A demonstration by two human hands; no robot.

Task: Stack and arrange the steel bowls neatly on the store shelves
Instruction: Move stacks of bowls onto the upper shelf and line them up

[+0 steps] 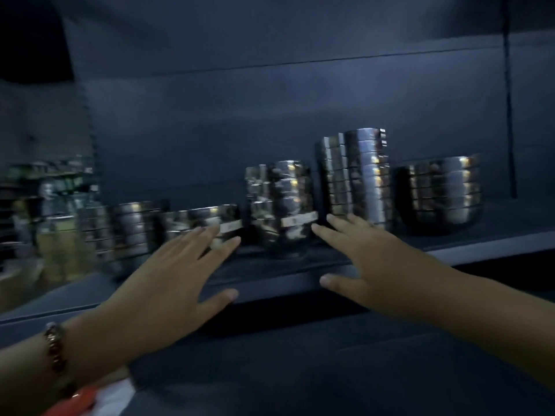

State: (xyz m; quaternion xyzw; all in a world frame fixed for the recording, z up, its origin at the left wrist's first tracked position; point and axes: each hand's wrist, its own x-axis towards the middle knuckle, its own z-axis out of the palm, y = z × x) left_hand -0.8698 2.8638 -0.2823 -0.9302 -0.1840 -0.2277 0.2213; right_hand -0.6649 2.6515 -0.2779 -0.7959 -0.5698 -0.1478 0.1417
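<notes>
A: Left end of the shelf (450,250)?
B: Blurred clutter is seen past the left edge. A low stack of steel bowls (132,229) is placed near the front edge, then a shorter stack (204,219) just beside it, partly covered by fingers.

A: Left hand (168,274)?
B: Spread flat and wide, nothing gripped. Fingertips are laid over the shorter stack; contact cannot be confirmed, motion blur. A beaded bracelet (55,346) is worn on that wrist.

A: Middle?
B: A mid-height stack (282,205) is set between both hands, with a pale label strip on 1 bowl.

A: Right hand (369,265)?
B: Also splayed wide, empty. Its index tip is seen just beside the mid-height stack, the other fingers in front of the tallest stack (357,178). The thumb is hung over the shelf's front edge.

A: Right end?
B: A wide stack of larger bowls (441,193) is set apart from both hands, further back. 5 stacks are counted in total.
</notes>
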